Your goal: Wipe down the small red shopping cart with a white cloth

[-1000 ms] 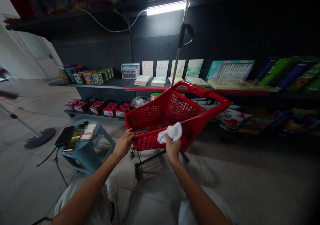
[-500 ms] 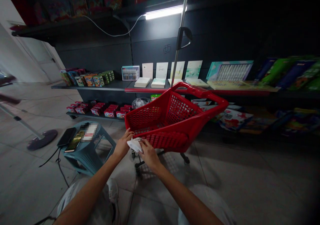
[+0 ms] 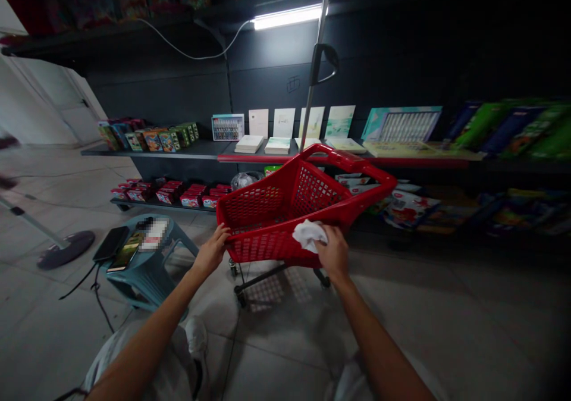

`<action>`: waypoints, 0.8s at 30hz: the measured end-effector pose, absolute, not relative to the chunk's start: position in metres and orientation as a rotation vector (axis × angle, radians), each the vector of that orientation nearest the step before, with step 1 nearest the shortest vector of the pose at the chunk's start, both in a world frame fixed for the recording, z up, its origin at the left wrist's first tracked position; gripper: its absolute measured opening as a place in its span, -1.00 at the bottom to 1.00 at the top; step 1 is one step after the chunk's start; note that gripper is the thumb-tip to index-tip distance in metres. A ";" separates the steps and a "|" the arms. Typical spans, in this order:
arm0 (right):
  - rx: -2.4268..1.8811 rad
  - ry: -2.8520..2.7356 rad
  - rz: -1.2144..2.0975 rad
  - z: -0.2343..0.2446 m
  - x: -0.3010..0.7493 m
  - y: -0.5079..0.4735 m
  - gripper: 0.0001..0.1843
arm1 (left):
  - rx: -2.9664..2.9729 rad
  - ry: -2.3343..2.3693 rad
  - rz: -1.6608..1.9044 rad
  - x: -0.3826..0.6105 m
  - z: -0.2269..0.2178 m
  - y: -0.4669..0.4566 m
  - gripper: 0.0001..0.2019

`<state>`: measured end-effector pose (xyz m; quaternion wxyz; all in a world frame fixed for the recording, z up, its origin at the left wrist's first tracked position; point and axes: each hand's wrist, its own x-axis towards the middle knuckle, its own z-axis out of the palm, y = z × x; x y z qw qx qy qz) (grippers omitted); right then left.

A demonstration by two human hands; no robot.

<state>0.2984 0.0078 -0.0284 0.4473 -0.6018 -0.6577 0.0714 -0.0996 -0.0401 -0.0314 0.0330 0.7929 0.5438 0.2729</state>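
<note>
My left hand (image 3: 211,251) grips the near left rim of a red plastic shopping cart (image 3: 263,247), whose walls are mesh and whose frame stands on small wheels. My right hand (image 3: 334,253) is shut on a crumpled white cloth (image 3: 308,235). It presses the cloth against the near wall of the cart. A thin metal pole (image 3: 317,50) with a black handle rises behind the cart.
At left stands a blue-grey plastic stool (image 3: 147,276) bearing several phones and a blurred item. A round fan base (image 3: 66,249) and loose cable lie on the tiled floor. Dark shelves (image 3: 156,153) with boxes and books run along the wall behind the cart.
My right hand has moved right along the cart's near wall with the cloth, away from my left hand. My left hand remains on the rim.
</note>
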 end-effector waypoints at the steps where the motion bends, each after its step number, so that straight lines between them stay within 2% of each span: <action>1: -1.542 -1.521 0.151 -0.030 0.315 0.013 -0.56 | 2.439 1.680 0.835 -0.099 -0.031 -0.041 -0.68; 5: -1.615 -1.159 0.157 -0.041 0.349 0.027 -0.45 | 2.451 1.691 0.827 -0.093 -0.029 -0.045 -0.68; 10: -1.540 -1.118 0.390 -0.058 0.305 0.017 -0.33 | 2.478 1.702 0.841 -0.082 -0.029 -0.051 -0.71; 16: -1.526 -1.167 0.860 -0.074 0.209 -0.020 -0.44 | 2.500 1.747 0.868 -0.075 -0.033 -0.055 -0.68; 24: -1.275 -1.368 0.989 -0.101 0.131 -0.042 -0.45 | 2.479 1.815 0.787 -0.075 -0.030 -0.055 -0.63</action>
